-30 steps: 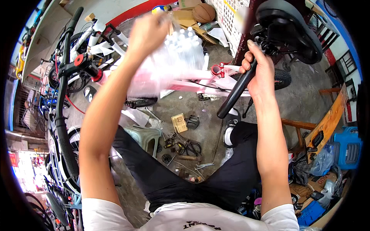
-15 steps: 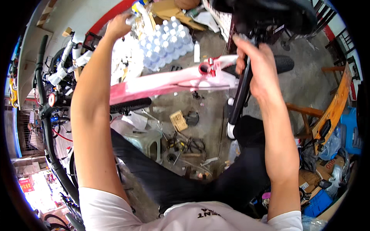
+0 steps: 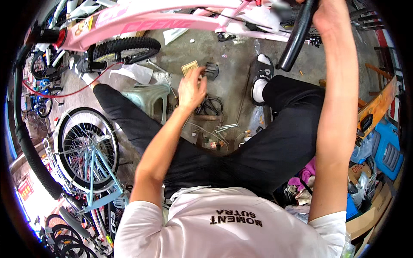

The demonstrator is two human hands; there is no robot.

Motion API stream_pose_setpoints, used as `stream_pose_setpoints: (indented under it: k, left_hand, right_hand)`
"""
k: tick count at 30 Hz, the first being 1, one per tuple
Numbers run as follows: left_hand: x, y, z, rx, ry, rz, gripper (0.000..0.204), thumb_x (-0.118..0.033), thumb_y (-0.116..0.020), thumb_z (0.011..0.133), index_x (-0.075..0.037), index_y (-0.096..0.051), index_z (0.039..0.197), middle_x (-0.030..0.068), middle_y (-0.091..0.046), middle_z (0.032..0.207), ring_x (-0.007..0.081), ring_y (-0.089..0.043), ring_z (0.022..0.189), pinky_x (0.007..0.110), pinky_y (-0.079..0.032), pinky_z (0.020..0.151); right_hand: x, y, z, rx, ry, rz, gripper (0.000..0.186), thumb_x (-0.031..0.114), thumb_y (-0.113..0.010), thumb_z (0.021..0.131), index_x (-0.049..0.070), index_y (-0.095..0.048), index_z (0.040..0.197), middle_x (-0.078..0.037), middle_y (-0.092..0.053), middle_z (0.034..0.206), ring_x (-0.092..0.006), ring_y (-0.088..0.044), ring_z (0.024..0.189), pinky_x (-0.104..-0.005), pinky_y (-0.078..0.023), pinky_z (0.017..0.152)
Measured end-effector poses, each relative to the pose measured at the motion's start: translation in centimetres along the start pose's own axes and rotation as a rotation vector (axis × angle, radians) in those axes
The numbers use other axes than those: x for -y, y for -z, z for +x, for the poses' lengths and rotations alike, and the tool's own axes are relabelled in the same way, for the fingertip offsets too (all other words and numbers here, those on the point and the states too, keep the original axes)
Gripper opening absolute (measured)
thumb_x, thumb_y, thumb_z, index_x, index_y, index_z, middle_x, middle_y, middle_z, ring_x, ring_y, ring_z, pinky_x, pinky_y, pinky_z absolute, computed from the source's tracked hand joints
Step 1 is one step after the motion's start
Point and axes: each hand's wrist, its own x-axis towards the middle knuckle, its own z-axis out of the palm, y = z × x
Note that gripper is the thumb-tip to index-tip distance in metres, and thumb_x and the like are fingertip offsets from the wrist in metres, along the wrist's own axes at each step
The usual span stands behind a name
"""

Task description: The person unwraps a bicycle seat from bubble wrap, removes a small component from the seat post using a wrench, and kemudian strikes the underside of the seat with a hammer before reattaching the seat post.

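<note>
My right hand (image 3: 330, 17), at the upper right edge, is closed round a black seat post (image 3: 297, 38) that hangs clear of the bike. Its upper end is cut off by the top of the view. My left hand (image 3: 192, 88) reaches down over the floor, fingers stretched and apart, beside a small tan box (image 3: 189, 67) and a black bicycle pedal (image 3: 211, 71). Whether the fingertips touch either one, I cannot tell. A pink bicycle frame (image 3: 146, 26) crosses the top, with its knobby front tyre (image 3: 129, 48) below it.
A pale green plastic stool (image 3: 148, 95) stands by my left leg. Tools and parts, among them a metal wrench (image 3: 159, 66), litter the floor. A light blue bike (image 3: 92, 165) is at left. A blue case (image 3: 387, 148) and a wooden bench (image 3: 380, 109) are at right.
My left hand has come from the upper left down to the floor parts. My right hand and the seat post sit higher and farther right. The view has tilted, and the saddle is out of it.
</note>
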Motion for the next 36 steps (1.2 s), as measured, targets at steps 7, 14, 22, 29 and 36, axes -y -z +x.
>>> stream_pose_setpoints:
  k: [7, 14, 22, 29, 36]
  left_hand:
    - [11.6, -7.4, -14.5, 0.641, 0.839, 0.204, 0.045, -0.028, -0.063, 0.091, -0.001, -0.059, 0.127, 0.0259, -0.066, 0.127, 0.0429, -0.062, 0.119, 0.050, -0.050, 0.100]
    - [9.2, -8.9, -12.3, 0.749, 0.676, 0.190, 0.042, -0.027, -0.061, 0.094, -0.009, -0.059, 0.131, 0.0214, -0.062, 0.134, 0.0404, -0.061, 0.122, 0.049, -0.050, 0.102]
    - [8.8, -11.6, -9.0, 0.582, 0.672, 0.249, 0.047, -0.027, -0.063, 0.094, -0.002, -0.050, 0.131, 0.0214, -0.056, 0.135, 0.0419, -0.063, 0.117, 0.052, -0.053, 0.097]
    - [9.7, -13.5, -10.0, 0.637, 0.668, 0.356, 0.034, -0.026, -0.042, 0.106, -0.006, -0.049, 0.132, 0.0276, -0.071, 0.108, 0.0467, -0.070, 0.096, 0.055, -0.056, 0.079]
    - [8.5, -11.0, -8.8, 0.400, 0.535, 0.323, 0.028, -0.025, -0.070, 0.080, -0.003, -0.067, 0.096, 0.0201, -0.072, 0.095, 0.0433, -0.070, 0.087, 0.052, -0.056, 0.078]
  right_hand:
    - [2.1, -0.5, -2.4, 0.019, -0.051, -0.012, 0.047, 0.058, -0.068, 0.093, 0.012, -0.060, 0.088, 0.005, -0.050, 0.066, -0.0085, -0.043, 0.050, -0.0245, -0.035, 0.047]
    - [0.6, -0.8, -2.3, -0.058, -0.024, -0.090, 0.048, 0.058, -0.067, 0.093, 0.011, -0.061, 0.088, 0.005, -0.050, 0.066, -0.0083, -0.043, 0.049, -0.0244, -0.035, 0.046]
    - [1.4, 0.4, -0.8, 0.030, -0.118, -0.011, 0.048, 0.057, -0.061, 0.098, 0.010, -0.062, 0.091, 0.004, -0.052, 0.067, -0.0085, -0.045, 0.050, -0.0238, -0.037, 0.047]
    - [-0.2, 2.3, 0.1, 0.138, -0.276, 0.217, 0.062, 0.059, -0.049, 0.100, 0.000, -0.061, 0.111, -0.002, -0.055, 0.076, -0.0128, -0.048, 0.059, -0.0284, -0.038, 0.054]
    - [1.0, 1.3, -0.2, 0.176, -0.400, 0.491, 0.070, 0.071, -0.046, 0.096, 0.003, -0.058, 0.106, -0.004, -0.052, 0.076, -0.0151, -0.046, 0.058, -0.0318, -0.038, 0.054]
